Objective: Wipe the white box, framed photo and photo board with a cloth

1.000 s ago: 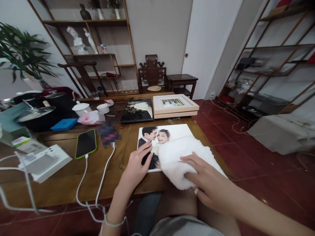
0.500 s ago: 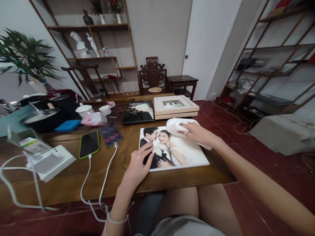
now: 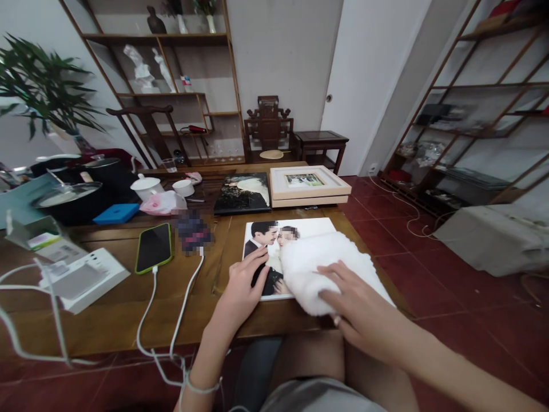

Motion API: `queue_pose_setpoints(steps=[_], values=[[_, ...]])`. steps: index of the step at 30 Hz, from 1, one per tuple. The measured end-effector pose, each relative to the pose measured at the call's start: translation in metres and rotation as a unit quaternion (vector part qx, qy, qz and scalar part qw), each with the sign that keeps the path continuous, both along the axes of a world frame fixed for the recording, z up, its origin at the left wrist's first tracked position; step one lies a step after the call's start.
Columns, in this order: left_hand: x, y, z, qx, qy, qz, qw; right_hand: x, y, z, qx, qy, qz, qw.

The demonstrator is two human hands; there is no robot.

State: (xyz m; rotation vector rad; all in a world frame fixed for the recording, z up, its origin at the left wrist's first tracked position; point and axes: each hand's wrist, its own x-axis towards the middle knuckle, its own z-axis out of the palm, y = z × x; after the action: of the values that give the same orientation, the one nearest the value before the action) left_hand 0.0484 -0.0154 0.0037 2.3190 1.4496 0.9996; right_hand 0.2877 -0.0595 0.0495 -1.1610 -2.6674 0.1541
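A large wedding photo print (image 3: 300,229) lies flat near the front edge of the wooden table (image 3: 120,320). My left hand (image 3: 246,286) rests on its near left corner, fingers spread flat. My right hand (image 3: 354,303) presses a fluffy white cloth (image 3: 319,263) onto the photo's near right part, fingers stretched over it. The cloth covers most of the print's lower half.
Behind the print lie a dark photo print (image 3: 242,193) and a stack of pale wooden frames (image 3: 309,184). A green-cased phone (image 3: 153,247) on a white cable (image 3: 184,303) sits left, beside white boxes (image 3: 81,277). Pots, cups and a blue box stand far left.
My right hand has swept the white cloth from the print's far right corner back to its near edge. My left hand has stayed on the near left corner.
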Motion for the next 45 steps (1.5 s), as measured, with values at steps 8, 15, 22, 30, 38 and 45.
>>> queue_pose_setpoints(steps=[8, 15, 22, 30, 38, 45], values=[[0.001, -0.005, 0.007, -0.024, 0.014, 0.002, 1.0, 0.007, 0.028, 0.014, -0.049, 0.009, -0.018, 0.999], [0.002, -0.005, 0.007, -0.018, 0.018, 0.0, 1.0, 0.002, 0.113, 0.01, -0.016, -0.006, -0.081, 0.997], [0.002, -0.006, 0.008, -0.019, 0.006, -0.006, 1.0, 0.003, 0.123, 0.011, -0.012, 0.005, -0.084, 0.996], [0.004, -0.005, 0.008, -0.023, 0.003, -0.002, 1.0, 0.017, 0.009, 0.015, -0.048, -0.003, -0.046, 0.998], [0.002, -0.006, 0.007, -0.029, 0.012, -0.005, 0.999, 0.014, -0.018, 0.014, -0.082, 0.031, -0.035, 0.996], [0.001, -0.006, 0.009, -0.038, 0.009, -0.012, 0.999, -0.007, 0.079, 0.015, -0.027, -0.006, -0.077, 0.997]])
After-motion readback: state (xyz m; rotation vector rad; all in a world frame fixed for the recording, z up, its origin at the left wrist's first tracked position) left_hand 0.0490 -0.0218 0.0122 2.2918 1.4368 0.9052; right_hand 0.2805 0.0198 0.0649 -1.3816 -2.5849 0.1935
